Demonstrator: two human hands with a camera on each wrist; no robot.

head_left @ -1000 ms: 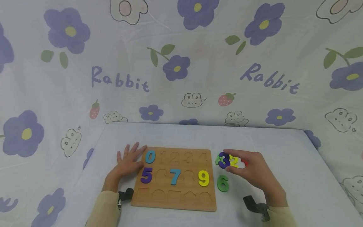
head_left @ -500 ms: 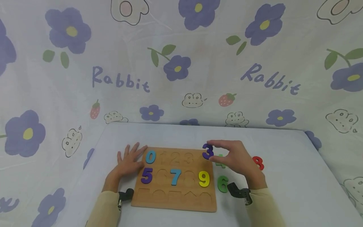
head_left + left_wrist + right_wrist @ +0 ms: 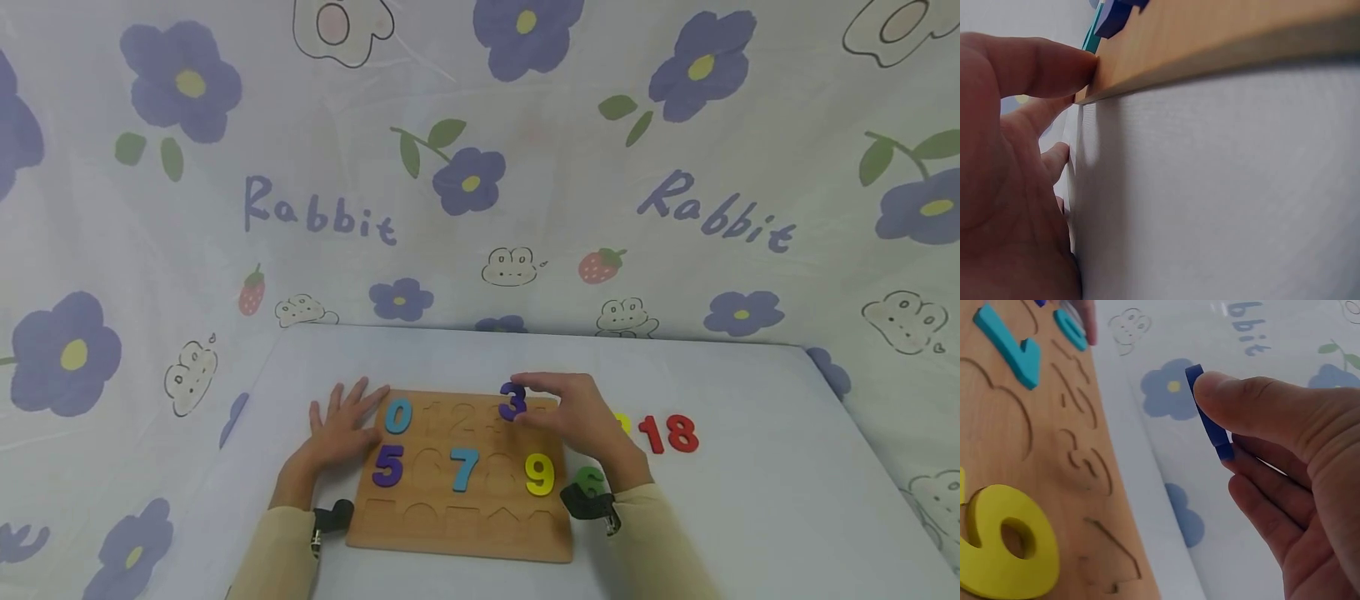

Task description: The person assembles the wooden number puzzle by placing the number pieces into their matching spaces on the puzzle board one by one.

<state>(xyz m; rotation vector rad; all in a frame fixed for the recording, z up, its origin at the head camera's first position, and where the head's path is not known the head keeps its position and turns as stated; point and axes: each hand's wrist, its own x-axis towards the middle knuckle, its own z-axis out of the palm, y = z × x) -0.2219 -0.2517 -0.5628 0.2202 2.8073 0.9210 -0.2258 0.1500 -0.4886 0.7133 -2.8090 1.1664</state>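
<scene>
My right hand [image 3: 573, 410] pinches a purple number 3 piece [image 3: 512, 402] between thumb and fingers, above the top row of the wooden number board [image 3: 450, 529]. In the right wrist view the purple 3 [image 3: 1207, 412] shows edge-on, raised over the board's carved outlines. My left hand [image 3: 339, 433] lies with spread fingers at the board's left edge, its thumb [image 3: 1054, 67] touching the wood in the left wrist view. Set in the board are a blue 0 [image 3: 398, 416], a purple 5 [image 3: 388, 466], a blue 7 [image 3: 464, 470] and a yellow 9 [image 3: 539, 474].
Right of the board lie a red 1 [image 3: 652, 434], a red 8 [image 3: 682, 433] and a green 6 [image 3: 589, 480], partly covered by the right wrist's strap. A yellow piece [image 3: 623, 422] peeks out behind the right hand. A patterned cloth [image 3: 450, 242] hangs behind the white table [image 3: 780, 467].
My right hand has carried the purple 3 leftward, from over the loose pieces to over the board's top row. The red 1 has come into view. My left hand has stayed put.
</scene>
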